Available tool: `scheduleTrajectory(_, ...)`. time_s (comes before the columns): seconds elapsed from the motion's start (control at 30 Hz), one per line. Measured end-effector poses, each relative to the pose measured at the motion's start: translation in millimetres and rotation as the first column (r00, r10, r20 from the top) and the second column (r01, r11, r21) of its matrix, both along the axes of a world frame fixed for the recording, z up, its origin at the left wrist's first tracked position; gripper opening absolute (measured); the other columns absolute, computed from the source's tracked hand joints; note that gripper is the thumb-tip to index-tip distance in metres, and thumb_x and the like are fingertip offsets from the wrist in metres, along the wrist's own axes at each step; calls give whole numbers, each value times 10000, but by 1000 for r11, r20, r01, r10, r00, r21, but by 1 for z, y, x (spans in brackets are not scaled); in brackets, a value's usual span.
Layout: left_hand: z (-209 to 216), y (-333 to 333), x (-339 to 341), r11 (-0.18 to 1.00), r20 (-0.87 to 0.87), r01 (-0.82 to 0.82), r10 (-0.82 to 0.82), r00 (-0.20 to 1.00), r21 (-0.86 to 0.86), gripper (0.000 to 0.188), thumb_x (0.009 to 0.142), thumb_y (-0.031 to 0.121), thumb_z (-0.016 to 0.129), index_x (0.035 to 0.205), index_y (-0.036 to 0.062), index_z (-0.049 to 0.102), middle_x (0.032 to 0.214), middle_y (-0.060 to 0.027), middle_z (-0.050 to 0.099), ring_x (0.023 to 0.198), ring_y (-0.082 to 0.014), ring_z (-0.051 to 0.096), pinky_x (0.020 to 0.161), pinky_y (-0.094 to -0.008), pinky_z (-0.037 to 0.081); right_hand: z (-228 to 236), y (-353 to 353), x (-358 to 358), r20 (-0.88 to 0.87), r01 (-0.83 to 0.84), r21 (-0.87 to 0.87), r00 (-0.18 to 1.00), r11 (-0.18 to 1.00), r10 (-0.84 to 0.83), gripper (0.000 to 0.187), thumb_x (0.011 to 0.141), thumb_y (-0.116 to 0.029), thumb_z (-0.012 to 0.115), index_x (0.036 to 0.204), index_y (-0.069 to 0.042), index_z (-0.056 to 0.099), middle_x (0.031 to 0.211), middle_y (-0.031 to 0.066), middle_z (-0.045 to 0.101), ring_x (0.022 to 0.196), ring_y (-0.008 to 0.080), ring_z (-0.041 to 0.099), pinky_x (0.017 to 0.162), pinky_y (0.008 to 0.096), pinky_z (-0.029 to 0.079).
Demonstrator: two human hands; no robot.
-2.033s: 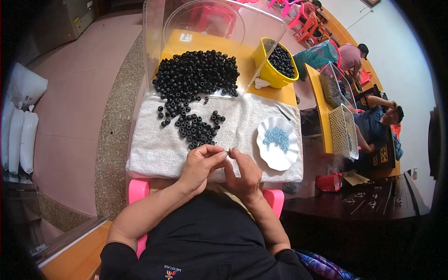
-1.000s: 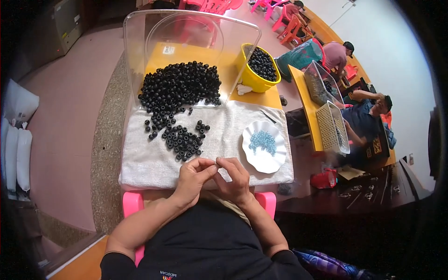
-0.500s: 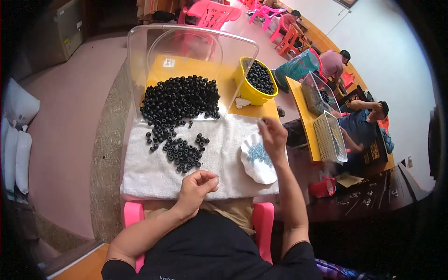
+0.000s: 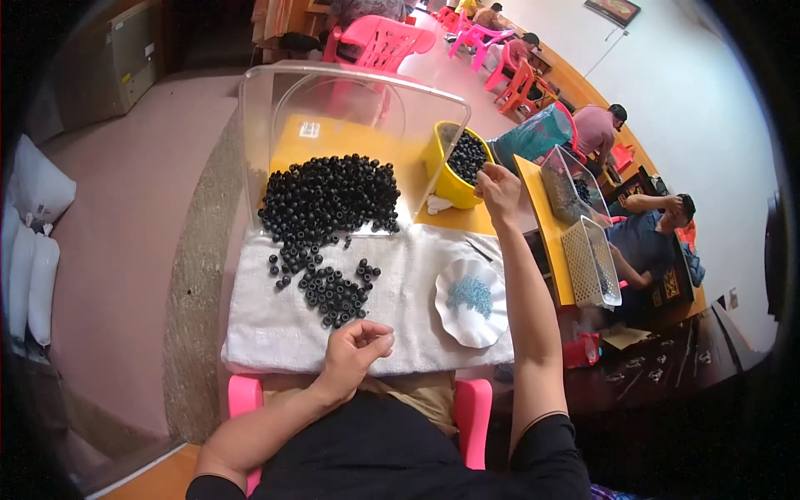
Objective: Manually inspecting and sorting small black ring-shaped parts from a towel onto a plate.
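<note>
My right hand is at the near right rim of a yellow bucket filled with round black pieces. Its fingers are closed; what they hold, if anything, is too small to make out. Near the front edge of the white towel, my left hand keeps thumb and fingers pinched together, and I cannot tell what is between them. Just beyond it lies a loose cluster of bead-like black pieces with holes. A white fluted dish holding small light-blue pieces rests on the towel, left of my right forearm.
A clear plastic bin lies tipped toward me, a large black heap spilling from its mouth. To the right, a yellow table carries a clear bin and a white perforated basket. A co-worker sits beyond it.
My right hand has moved away from me, from above the white dish to the yellow bucket's rim. My left hand stays pinched near the towel's front edge. The whole view has shifted slightly.
</note>
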State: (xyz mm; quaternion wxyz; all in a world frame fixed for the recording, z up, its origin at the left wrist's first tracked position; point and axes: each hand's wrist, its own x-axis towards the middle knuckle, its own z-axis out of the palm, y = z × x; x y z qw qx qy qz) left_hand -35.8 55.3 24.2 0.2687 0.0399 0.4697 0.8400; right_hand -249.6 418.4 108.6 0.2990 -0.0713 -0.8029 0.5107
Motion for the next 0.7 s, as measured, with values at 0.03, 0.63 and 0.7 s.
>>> scheduleTrajectory(0.03,0,-1,1,1000,13,-4,4,1000,0,165,947,67,720,1087,-12,683,966,-70,690,870,-125,660,814,-283,572,-6,-4,8,22,26,41,999,999,-27,242,904,-77,728,1107,54,710,843,56,696,620,115,656,569,252,565)
scheduleTrajectory(0.63,-5,8,11,994,-124,16,-30,992,-108,146,943,70,726,1066,-2,699,912,-30,698,821,-85,634,764,-247,527,-49,-138,114,388,-497,473,859,728,334,255,829,-113,793,1070,-44,742,1024,127,711,837,282,705,768,371,560)
scheduleTrajectory(0.7,-6,8,10,993,-124,25,-39,992,-111,131,944,56,718,1062,2,699,909,-23,698,811,-76,628,755,-238,521,-47,-148,112,555,-591,462,774,662,304,334,817,-150,782,1136,-63,740,1121,120,704,900,277,706,832,389,560)
